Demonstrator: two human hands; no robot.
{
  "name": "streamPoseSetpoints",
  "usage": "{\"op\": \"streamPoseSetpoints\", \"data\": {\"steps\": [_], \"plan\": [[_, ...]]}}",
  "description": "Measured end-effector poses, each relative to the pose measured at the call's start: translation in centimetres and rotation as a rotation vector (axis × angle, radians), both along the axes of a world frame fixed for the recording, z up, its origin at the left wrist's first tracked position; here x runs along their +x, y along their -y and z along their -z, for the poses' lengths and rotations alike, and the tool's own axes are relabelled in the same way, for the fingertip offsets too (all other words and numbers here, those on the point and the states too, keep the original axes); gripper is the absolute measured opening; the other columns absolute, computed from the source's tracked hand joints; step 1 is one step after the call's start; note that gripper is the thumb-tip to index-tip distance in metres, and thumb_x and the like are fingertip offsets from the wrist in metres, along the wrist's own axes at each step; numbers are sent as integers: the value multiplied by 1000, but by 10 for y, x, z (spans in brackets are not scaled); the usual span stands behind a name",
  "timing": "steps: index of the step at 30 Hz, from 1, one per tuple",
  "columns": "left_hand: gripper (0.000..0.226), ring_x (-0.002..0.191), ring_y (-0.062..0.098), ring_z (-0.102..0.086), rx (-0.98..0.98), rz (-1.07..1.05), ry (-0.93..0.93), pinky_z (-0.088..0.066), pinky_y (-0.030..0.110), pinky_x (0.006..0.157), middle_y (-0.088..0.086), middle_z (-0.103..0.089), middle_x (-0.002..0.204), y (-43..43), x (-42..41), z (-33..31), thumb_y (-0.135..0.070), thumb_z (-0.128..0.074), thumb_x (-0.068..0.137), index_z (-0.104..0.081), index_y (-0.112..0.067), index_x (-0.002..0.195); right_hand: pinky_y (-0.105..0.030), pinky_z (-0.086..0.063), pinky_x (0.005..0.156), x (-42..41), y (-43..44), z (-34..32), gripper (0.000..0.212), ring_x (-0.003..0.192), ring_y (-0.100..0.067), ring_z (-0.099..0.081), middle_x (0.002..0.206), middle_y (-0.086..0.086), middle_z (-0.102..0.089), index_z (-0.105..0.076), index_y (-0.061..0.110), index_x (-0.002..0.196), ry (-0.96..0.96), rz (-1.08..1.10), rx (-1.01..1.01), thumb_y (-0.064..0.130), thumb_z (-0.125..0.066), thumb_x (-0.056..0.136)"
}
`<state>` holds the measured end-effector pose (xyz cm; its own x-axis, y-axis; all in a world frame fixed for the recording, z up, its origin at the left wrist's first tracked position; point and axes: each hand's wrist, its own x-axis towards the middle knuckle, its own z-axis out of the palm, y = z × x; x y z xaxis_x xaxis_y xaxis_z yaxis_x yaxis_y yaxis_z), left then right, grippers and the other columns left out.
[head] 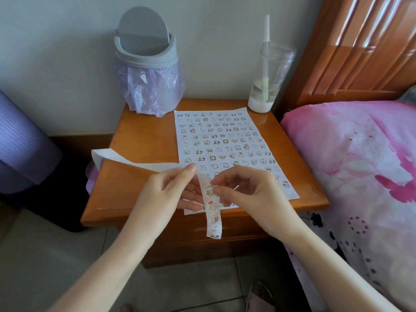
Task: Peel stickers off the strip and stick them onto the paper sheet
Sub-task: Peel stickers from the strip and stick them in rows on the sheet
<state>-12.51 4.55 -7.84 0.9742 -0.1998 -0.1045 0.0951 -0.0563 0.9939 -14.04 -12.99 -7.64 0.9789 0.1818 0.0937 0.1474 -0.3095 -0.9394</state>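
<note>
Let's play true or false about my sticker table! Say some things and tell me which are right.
1. The paper sheet already has lots of stickers on it. True.
2. The bin stands on the floor. False: it stands on the wooden table, at the back left corner.
3. Both hands are on the strip. True: the left hand holds it and the right hand pinches it at a sticker.
4. The clear cup has no straw. False: a straw stands in it.
5. The strip has no stickers left. False: several show on its hanging end.
</note>
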Motion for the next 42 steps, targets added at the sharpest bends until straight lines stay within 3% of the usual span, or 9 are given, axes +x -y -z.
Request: {"op": "streamPoseSetpoints", "data": {"steps": [6,22,27,32,42], "plan": [[13,72,9,-72,55,68,52,-55,15,57,-5,-75,75,3,-3,1,-17,-57,88,-69,-13,86,-28,-57,70,-1,0,2,15,73,-11,-67,82,3,-71,-69,19,97,72,37,-71,12,-68,84],[13,69,4,-71,47,48,74,-52,11,55,-11,-73,70,3,-3,1,-16,-59,88,-69,-18,80,-12,-51,71,-1,-4,4,16,81,-6,-63,88,3,-69,-71,17,98,256,40,-212,10,-67,84],[14,69,5,-71,32,31,68,-51,11,54,-10,-73,69,4,-3,1,-16,-59,87,-70,-19,78,-16,-53,70,-1,-3,6,16,82,-6,-63,88,3,-69,-72,15,97,307,42,-221,9,-67,84],[11,70,7,-72,16,17,26,-54,13,56,-10,-73,69,4,-2,1,-18,-60,86,-70,-16,82,-14,-52,70,0,-3,10,15,82,-4,-62,87,0,-69,-72,12,96,503,32,-286,6,-67,83],[11,70,7,-72,16,5,22,-54,13,56,-10,-73,69,4,-1,3,-19,-60,86,-70,-16,81,-21,-54,70,2,-1,14,15,81,-6,-62,88,0,-68,-71,11,97,550,10,-325,8,-66,84]]}}
